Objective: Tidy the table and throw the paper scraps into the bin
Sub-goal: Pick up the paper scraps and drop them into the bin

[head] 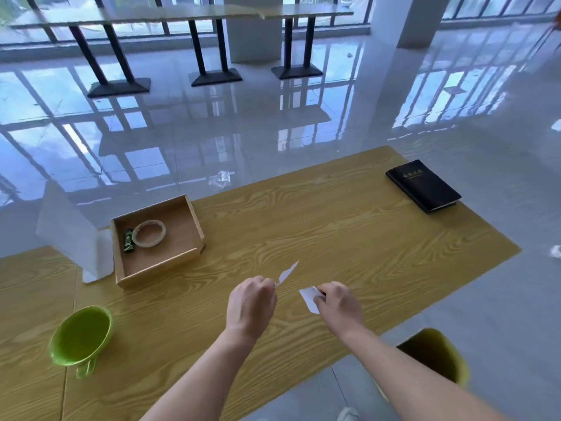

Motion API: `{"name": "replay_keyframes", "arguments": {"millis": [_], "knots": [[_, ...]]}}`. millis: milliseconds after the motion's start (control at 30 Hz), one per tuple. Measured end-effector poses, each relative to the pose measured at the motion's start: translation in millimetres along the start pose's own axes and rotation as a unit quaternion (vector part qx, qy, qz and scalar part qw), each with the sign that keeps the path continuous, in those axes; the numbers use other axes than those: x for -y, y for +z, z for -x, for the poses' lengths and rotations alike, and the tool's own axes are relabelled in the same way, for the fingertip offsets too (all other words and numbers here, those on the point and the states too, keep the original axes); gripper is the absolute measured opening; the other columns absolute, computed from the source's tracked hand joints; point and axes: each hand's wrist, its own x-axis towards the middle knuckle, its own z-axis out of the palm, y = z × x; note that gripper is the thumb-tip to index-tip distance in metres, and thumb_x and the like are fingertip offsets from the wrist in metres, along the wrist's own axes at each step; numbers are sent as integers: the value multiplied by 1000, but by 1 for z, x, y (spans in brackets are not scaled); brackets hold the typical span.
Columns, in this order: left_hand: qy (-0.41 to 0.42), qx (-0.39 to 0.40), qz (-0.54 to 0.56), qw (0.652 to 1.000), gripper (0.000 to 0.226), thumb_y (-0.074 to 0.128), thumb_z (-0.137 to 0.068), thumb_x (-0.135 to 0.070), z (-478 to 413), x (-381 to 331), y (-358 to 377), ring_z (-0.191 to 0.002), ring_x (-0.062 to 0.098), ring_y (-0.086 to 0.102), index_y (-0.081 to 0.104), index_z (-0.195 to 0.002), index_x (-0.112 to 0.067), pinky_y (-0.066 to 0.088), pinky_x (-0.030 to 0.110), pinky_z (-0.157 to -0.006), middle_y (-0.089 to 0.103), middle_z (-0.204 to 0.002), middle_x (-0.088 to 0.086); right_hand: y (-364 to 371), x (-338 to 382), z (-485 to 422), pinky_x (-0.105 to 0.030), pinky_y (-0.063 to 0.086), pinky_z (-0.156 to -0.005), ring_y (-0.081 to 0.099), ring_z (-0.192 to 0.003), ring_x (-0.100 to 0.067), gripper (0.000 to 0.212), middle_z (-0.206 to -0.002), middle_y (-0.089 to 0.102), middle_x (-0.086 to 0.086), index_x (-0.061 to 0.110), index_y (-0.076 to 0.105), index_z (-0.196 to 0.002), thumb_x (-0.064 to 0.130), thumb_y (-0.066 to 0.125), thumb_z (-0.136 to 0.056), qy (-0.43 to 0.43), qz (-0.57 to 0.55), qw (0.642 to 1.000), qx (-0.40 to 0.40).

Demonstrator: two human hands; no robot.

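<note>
Both my hands hover over the middle of the wooden table. My left hand pinches a thin, pointed white paper strip that sticks up and to the right. My right hand pinches a wider white paper scrap at its left side. The two scraps are apart, a short gap between them. A green bin stands on the floor just below the table's near right edge, partly hidden by my right forearm.
A wooden tray at the left holds a tape roll and a small green lighter. A white stand sits left of it. A green cup lies near the front left. A black notebook rests at the far right corner. Scraps of litter lie on the floor.
</note>
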Motion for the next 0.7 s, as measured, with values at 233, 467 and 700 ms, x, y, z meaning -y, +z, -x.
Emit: {"name": "replay_keyframes", "arguments": {"millis": [233,467,700], "knots": [[63,16,21,998,24,47,-91,-21,-22,-78,20,-80,25,62,58,-71,-11,51,38,-66,69,-85,0,-49,-74,9,-34,26,-56,45,-70,-26,32,-75,47,-4,13,35,-60,15,51,-88,40,-10,998,-50],[131,32,26,991,27,48,-91,-16,-36,-195,48,-72,27,60,56,-66,-8,52,40,-61,66,-78,4,-106,-175,15,-25,20,-47,36,-59,-16,40,-65,35,4,19,25,-57,14,49,-89,61,-12,994,-95],[188,39,24,981,26,50,-92,-14,-43,-302,79,-68,22,58,63,-69,-11,51,35,-59,64,-73,1,-160,-275,27,-26,15,-46,30,-51,-14,42,-56,28,4,20,22,-55,11,51,-85,99,-3,988,-122]]}}
